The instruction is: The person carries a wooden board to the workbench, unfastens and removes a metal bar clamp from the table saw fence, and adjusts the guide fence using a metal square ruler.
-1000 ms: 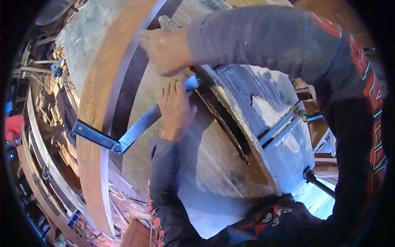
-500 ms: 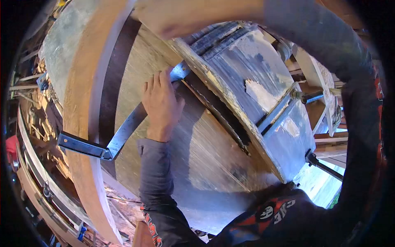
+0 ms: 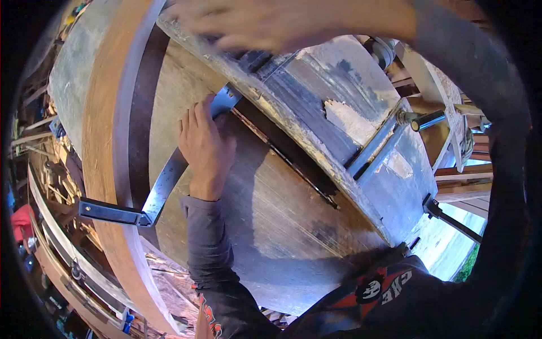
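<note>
A bevel square with a black handle (image 3: 113, 212) and a steel blade (image 3: 164, 186) lies across the flat machine bed (image 3: 254, 186). My left hand (image 3: 206, 147) is closed over the blade, partly hiding it. The blade's far end rests near the fence board (image 3: 271, 107), beside a dark slot (image 3: 288, 152) in the bed. Blurred by motion, my right hand (image 3: 265, 22) is stretched out above the upper end of the fence, its fingers pointing left; I see nothing in it. The handle overlaps the curved wooden piece (image 3: 107, 113).
Behind the fence is a worn grey plate (image 3: 355, 118) with a metal bar (image 3: 378, 147) across it. A black rod (image 3: 454, 223) sticks out at right. Wood scraps (image 3: 59, 175) and long curved boards (image 3: 84, 282) lie at left.
My right hand has swept further over the fence, its fingers now stretched out. The bed, fence, and left hand on the square appear shifted slightly left in view.
</note>
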Action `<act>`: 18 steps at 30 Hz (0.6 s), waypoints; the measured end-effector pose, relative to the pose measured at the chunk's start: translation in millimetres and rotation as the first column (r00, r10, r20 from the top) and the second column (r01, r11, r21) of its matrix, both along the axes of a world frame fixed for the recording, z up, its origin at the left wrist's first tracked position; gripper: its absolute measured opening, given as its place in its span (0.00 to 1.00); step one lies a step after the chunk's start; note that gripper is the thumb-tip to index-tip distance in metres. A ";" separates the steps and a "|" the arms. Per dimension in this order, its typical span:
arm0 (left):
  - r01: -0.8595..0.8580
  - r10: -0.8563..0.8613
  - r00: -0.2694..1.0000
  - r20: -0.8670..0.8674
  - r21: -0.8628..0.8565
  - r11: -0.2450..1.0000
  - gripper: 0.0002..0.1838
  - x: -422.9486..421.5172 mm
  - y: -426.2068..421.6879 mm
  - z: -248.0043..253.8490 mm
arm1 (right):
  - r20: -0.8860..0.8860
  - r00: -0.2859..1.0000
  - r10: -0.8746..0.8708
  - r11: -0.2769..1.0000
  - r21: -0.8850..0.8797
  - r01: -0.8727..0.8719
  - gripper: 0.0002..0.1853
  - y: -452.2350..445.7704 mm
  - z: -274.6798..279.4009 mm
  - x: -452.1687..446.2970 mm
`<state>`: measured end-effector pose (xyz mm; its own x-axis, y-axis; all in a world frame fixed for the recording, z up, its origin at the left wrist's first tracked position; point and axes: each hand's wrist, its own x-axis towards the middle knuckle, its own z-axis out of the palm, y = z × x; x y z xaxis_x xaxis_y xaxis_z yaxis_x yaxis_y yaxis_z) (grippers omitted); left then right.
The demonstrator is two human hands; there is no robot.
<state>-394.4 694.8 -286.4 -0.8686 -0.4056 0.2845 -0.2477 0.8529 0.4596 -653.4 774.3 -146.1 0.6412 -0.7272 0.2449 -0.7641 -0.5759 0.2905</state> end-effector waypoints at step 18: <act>0.017 -0.020 0.999 -0.051 -0.057 0.998 0.35 3.1 -2.3 -6.3 | -0.165 0.986 -0.008 0.996 -0.086 -0.006 0.09 -55.7 -11.7 92.4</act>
<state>-391.3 692.5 -292.7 -0.8596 -0.3715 0.3508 -0.2090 0.8821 0.4221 -561.0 718.6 -157.8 0.6774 -0.7085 0.1978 -0.7021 -0.5425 0.4612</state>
